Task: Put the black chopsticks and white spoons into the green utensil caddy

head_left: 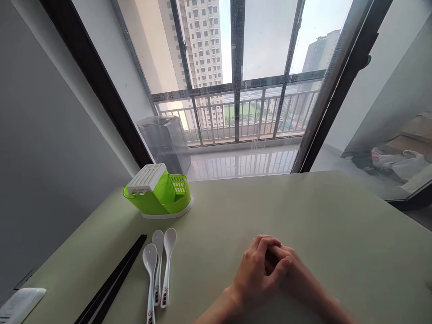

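Observation:
My left hand [256, 270] and my right hand [290, 265] are folded together above the front of the table, right of the middle. The left hand's fingers curl over the right one, whose own fingers are partly covered. No object shows between them. Off to their left lie three white spoons [167, 261] with dark and red marks on the handles, bowls pointing away from me. Beside the spoons, long black chopsticks [118, 279] rest in a slanted bundle. Behind these stands a green utensil caddy [148, 202] with a white slatted piece on its top left.
The pale green table [236, 207] reaches to a glass partition. A white object [23, 302], cut off by the frame, lies at the left front edge. Beyond the glass are a balcony railing [249, 112], a grey box-like appliance [165, 139] and white bags [405, 162].

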The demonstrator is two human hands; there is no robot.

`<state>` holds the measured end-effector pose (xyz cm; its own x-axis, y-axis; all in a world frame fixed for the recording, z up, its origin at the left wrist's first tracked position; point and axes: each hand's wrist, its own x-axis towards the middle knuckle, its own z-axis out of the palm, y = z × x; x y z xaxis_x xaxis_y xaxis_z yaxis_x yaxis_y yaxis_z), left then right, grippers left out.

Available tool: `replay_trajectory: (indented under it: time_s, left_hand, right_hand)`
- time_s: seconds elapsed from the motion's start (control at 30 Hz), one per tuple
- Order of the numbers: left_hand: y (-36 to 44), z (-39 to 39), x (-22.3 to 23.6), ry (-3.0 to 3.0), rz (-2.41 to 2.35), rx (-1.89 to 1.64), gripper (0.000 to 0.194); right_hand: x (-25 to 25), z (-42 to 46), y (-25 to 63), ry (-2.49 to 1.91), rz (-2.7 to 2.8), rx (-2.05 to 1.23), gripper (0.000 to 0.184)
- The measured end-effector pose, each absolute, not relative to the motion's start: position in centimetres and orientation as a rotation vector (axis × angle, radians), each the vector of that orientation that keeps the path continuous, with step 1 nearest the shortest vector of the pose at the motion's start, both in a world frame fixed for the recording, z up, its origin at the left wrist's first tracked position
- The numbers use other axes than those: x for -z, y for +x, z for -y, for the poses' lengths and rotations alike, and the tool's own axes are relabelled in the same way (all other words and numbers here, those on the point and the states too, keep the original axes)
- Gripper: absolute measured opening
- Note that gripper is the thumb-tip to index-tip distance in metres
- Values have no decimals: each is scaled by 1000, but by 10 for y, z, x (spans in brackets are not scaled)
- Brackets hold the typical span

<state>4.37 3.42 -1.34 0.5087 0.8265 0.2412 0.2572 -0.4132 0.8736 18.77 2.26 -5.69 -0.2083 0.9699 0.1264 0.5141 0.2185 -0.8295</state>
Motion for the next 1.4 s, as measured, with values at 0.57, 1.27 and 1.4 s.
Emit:
replay_trajectory:
  time_s: [0.57, 1.27, 1.4]
  left_hand:
    - [44, -37, 13, 1924, -877, -878, 29]
    - [44, -34, 10, 1920, -895, -861, 29]
    - [44, -34, 11, 1925, -890, -862, 30]
  right_hand:
    - [56, -25, 188, -1364, 1828, -834, 19]
    - [54, -24, 189, -1366, 1827, -873, 14]
    - [54, -24, 189, -1377, 1821, -889, 16]
